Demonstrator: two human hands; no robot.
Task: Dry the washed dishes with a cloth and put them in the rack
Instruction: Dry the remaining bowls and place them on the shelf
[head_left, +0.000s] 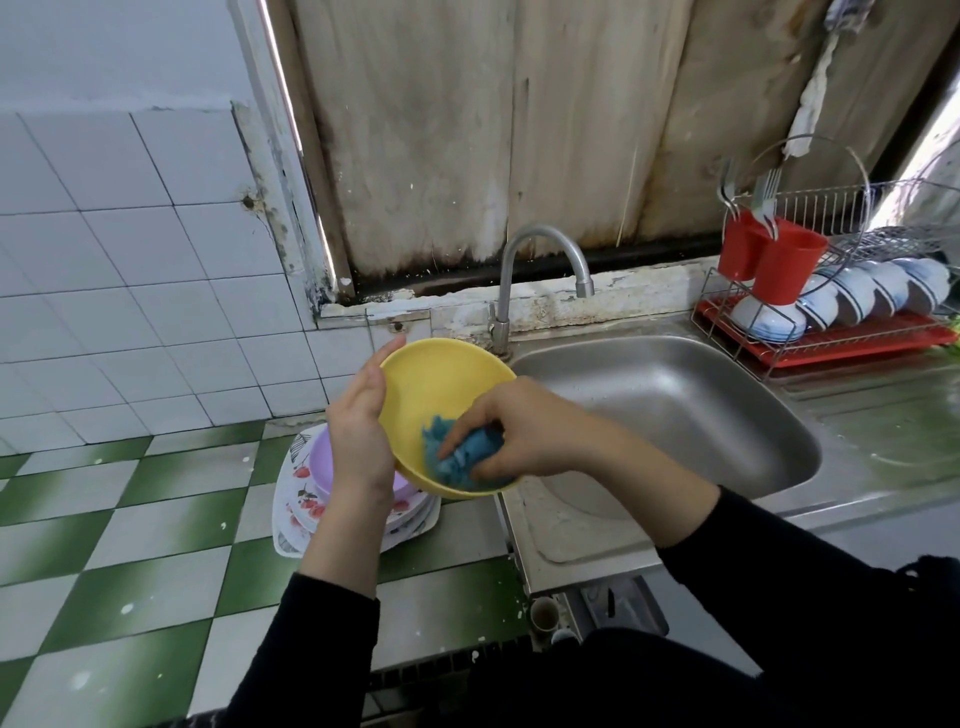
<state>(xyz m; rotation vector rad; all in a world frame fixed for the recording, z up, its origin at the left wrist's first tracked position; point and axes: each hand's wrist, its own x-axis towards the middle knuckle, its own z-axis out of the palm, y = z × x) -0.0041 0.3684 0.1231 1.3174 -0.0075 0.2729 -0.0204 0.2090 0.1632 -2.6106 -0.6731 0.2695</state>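
The bowl (441, 379) is yellow; the cloth (460, 460) in it is blue; the counter (130, 519) has green and white checks; the plates (298, 506) are white with red flowers; the cutlery cups (787, 262) and drip tray (841, 345) are red; the sleeves (810, 597) are black.

I am holding the bowl (441, 384) just left of the sink (675, 395), with my left hand (358, 431) sitting on its left rim and the cloth (457, 454) lying inside under my right hand (514, 431). The plate stack (304, 501) is resting on the counter (156, 519) beneath the bowl. The rack (841, 340) is standing behind the sink's right side.
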